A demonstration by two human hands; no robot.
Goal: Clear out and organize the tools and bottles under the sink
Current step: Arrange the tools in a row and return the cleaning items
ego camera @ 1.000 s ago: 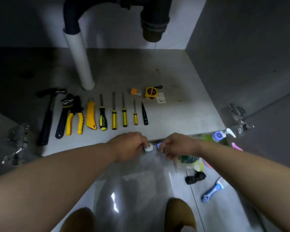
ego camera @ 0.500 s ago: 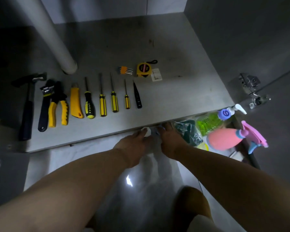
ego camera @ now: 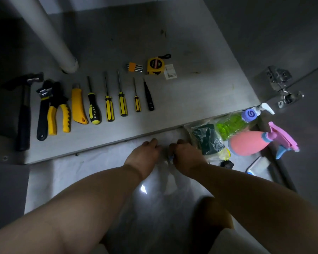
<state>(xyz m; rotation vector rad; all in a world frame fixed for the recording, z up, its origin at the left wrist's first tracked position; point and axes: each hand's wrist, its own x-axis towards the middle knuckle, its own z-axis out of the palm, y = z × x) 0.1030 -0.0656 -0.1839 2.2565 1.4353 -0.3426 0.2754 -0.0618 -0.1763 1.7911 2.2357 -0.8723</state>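
Observation:
A row of tools lies on the cabinet floor: hammer, wrench, yellow pliers, yellow utility knife and several screwdrivers. Behind them sit hex keys and a tape measure. My left hand and right hand are close together, knuckles up, on the floor just in front of the cabinet edge. The right hand pinches a small blue and white item. The left hand's fingers curl down and hide whatever is under them.
Right of my hands lie a bagged dark sponge, a green pump bottle, a pink spray bottle, a small black part and a brush. A white drain pipe stands at back left. A door hinge juts out at right.
The view has tilted down and closer. My hands came lower toward the floor by the cabinet edge; the white round piece seen at my left fingertips is now hidden.

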